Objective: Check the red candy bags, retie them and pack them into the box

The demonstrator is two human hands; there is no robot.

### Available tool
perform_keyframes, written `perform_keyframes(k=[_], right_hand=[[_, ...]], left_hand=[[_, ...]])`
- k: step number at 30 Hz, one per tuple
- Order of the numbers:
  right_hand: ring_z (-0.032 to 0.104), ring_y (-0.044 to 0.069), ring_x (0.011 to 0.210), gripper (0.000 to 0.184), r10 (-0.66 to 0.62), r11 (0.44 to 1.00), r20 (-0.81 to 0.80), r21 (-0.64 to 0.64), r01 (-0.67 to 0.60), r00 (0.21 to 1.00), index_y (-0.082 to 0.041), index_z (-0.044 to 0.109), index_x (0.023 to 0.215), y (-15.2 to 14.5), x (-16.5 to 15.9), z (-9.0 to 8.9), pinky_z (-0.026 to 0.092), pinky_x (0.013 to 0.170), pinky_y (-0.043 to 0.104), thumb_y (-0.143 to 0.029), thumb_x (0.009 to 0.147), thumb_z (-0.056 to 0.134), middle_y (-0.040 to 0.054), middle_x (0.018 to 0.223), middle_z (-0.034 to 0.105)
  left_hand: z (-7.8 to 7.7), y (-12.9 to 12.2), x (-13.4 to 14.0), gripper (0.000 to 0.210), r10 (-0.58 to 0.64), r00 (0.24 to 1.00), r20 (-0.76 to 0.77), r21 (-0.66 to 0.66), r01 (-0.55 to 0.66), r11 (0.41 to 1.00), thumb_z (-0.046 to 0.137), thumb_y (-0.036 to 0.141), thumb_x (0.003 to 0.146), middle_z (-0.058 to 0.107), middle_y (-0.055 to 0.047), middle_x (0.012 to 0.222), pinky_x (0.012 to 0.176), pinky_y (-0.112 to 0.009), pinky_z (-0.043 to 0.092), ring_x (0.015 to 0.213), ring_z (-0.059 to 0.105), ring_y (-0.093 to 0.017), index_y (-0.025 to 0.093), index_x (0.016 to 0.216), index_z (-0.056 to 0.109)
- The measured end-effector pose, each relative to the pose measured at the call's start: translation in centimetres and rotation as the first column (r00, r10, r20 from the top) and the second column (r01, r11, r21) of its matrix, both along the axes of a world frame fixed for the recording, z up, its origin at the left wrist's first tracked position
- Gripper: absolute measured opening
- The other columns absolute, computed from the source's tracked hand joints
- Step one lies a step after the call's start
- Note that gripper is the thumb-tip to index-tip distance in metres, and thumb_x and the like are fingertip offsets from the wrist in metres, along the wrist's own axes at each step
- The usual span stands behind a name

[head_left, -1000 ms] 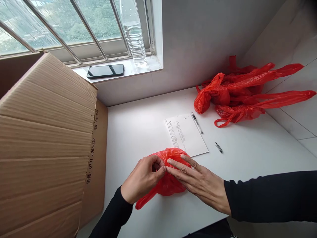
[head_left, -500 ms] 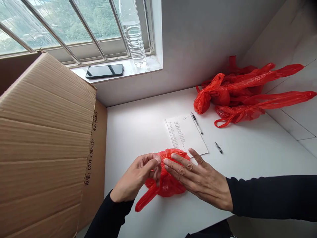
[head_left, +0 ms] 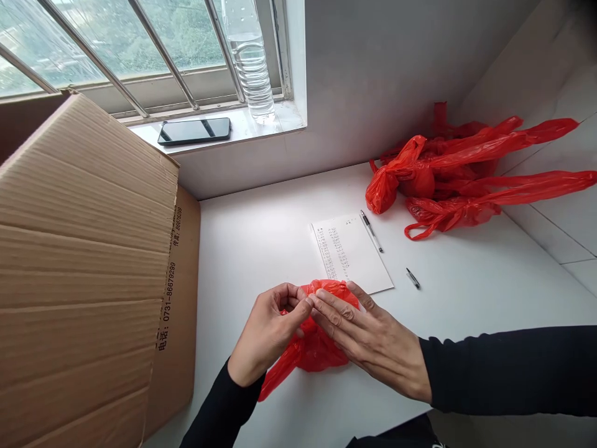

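Note:
A red plastic bag (head_left: 321, 351) lies bunched on the white table, one handle trailing toward me at lower left. Both hands hover over it and cover much of it. The fingers of my left hand (head_left: 275, 326) are curled, thumb and fingertips in a pinch; whatever may be between them is too small or hidden. My right hand (head_left: 368, 339) is stretched out with its back toward me, its fingertips meeting the left thumb tip. Its own thumb is out of sight behind the fingers.
Beyond the bag lie a written sheet of paper (head_left: 357, 258), a pen (head_left: 372, 231) and a shorter pen (head_left: 413, 279). Several knotted red bags (head_left: 448, 171) pile up at back right. A cardboard box (head_left: 84, 261) stands left. The sill holds a phone (head_left: 193, 130) and water bottle (head_left: 254, 78).
My left hand has moved right and its thumb now meets the right fingertips. My right hand has shifted slightly left, with its fingers closer together. The bag has barely moved.

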State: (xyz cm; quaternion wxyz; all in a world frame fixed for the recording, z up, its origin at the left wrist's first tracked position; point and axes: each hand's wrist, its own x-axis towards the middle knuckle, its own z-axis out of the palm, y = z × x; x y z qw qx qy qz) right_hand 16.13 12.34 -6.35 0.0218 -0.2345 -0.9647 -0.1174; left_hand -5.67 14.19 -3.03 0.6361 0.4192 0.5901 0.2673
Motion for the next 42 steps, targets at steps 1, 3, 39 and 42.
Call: perform_keyframes(k=[1, 3, 39, 42], right_hand=[[0.008, 0.037, 0.157, 0.088, 0.002, 1.000, 0.007, 0.000, -0.002, 1.000, 0.004, 0.028, 0.156, 0.0, 0.0, 0.0, 0.003, 0.129, 0.058, -0.014, 0.075, 0.056, 0.0201, 0.166, 0.025], [0.008, 0.036, 0.157, 0.089, 0.005, 1.000, 0.012, 0.000, -0.005, 1.000, 0.005, 0.028, 0.155, 0.0, -0.1, -0.1, 0.005, 0.130, 0.058, -0.015, 0.073, 0.057, 0.0201, 0.165, 0.028], [0.064, 0.012, 0.069, 0.008, -0.608, 0.672, -0.553, -0.741, -0.002, 0.570, -0.022, 0.067, 0.076, 4.8, -2.9, 4.0, 0.030, 0.113, 0.051, -0.016, 0.080, 0.067, -0.0076, 0.074, 0.072], [0.067, 0.012, 0.072, 0.009, -0.681, 0.600, -0.521, -0.800, -0.014, 0.515, -0.024, 0.068, 0.078, 5.3, -2.6, 3.8, 0.029, 0.115, 0.050, -0.020, 0.086, 0.067, -0.0089, 0.078, 0.075]], left_hand=[[-0.1, 0.0, 0.1, 0.028, 0.001, 1.000, -0.015, 0.002, -0.001, 1.000, 0.071, 0.042, 0.087, 0.060, 0.001, 0.071, 0.055, -0.022, 0.048, 0.059, 0.054, -0.010, 0.017, 0.080, 0.061], [-0.4, 0.1, 0.1, 0.028, -0.002, 1.000, -0.027, -0.004, 0.002, 1.000, 0.071, 0.042, 0.087, 0.062, 0.000, 0.073, 0.056, -0.023, 0.049, 0.061, 0.055, -0.011, 0.017, 0.080, 0.062], [1.8, -1.6, 0.3, 0.027, -0.021, 0.999, -0.037, 0.164, 0.027, 0.986, 0.056, 0.048, 0.099, 0.062, 0.002, 0.079, 0.057, -0.025, 0.047, 0.061, 0.056, -0.012, 0.023, 0.097, 0.066], [2.0, -2.1, 0.3, 0.027, -0.113, 0.972, -0.206, 0.229, 0.160, 0.960, 0.050, 0.045, 0.102, 0.059, 0.002, 0.076, 0.057, -0.026, 0.043, 0.064, 0.052, -0.013, 0.024, 0.091, 0.065]])
